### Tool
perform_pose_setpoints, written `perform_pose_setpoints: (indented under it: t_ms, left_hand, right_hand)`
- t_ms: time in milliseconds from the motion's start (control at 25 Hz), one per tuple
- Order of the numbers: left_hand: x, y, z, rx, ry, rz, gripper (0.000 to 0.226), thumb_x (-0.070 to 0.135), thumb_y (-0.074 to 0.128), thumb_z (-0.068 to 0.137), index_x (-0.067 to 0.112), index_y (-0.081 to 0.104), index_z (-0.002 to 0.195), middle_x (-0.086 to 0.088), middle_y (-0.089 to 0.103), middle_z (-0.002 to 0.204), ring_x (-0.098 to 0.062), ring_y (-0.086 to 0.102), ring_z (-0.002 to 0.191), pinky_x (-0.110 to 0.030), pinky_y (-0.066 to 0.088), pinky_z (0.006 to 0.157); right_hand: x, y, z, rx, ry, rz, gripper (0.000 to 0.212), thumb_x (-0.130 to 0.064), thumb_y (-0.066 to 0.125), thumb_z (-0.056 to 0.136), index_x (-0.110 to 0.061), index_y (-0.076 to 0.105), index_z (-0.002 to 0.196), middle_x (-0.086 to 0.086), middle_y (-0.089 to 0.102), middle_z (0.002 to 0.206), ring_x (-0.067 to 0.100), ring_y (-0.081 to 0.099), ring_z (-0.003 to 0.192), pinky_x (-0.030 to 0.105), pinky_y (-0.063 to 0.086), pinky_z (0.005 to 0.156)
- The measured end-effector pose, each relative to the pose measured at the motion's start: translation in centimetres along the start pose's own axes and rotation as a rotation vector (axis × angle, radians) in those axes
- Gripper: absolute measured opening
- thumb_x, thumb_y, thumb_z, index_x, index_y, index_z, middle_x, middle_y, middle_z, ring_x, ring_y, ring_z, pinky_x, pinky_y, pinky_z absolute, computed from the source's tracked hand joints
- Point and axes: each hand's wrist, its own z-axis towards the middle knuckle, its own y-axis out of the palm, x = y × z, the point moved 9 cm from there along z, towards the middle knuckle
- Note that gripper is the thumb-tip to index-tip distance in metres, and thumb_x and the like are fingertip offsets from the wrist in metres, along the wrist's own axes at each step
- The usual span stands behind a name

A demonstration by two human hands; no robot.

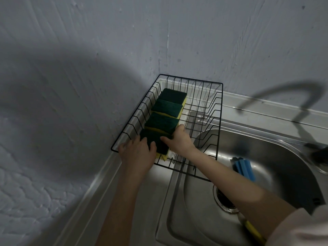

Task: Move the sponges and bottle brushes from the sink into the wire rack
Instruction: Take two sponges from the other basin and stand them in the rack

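Note:
A black wire rack (217, 121) sits on the sink's left corner against the wall. Several green-and-yellow sponges lie in a row along its left side; the far one (173, 95) is at the back. Both hands rest on the nearest sponge (159, 147): my left hand (137, 153) covers its left end, my right hand (179, 141) presses its right side. In the steel sink (195, 210) lies a blue sponge (244, 166). A yellow brush handle (253, 229) shows under my right forearm, mostly hidden.
A grey wall rises behind and to the left of the rack. The sink drain (224, 201) lies below my right arm. A dark tap base (319, 153) stands at the right edge, casting a shadow on the wall.

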Motion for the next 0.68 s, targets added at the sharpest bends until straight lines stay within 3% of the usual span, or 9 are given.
perform_pose_setpoints:
  t_ms: [200, 680]
  left_hand:
    - [-0.03, 0.20, -0.02, 0.004, 0.002, 0.014, 0.043, 0.033, 0.028, 0.093, 0.013, 0.049, 0.124, -0.009, 0.049, 0.136, -0.027, 0.043, 0.124, -0.041, 0.025, 0.103]
    - [-0.09, 0.47, 0.07, -0.012, -0.003, 0.025, 0.043, 0.033, 0.028, 0.092, 0.015, 0.045, 0.128, -0.008, 0.042, 0.143, -0.026, 0.039, 0.129, -0.042, 0.022, 0.107]
  right_hand:
    - [-0.04, 0.27, 0.11, -0.029, -0.031, -0.009, 0.054, -0.030, 0.061, 0.083, -0.004, 0.036, 0.124, 0.017, 0.052, 0.129, 0.032, 0.052, 0.117, 0.043, 0.048, 0.094]
    - [0.05, 0.30, 0.12, -0.071, -0.012, -0.042, 0.057, -0.032, 0.058, 0.085, -0.004, 0.034, 0.129, 0.016, 0.049, 0.132, 0.030, 0.050, 0.119, 0.035, 0.044, 0.091]
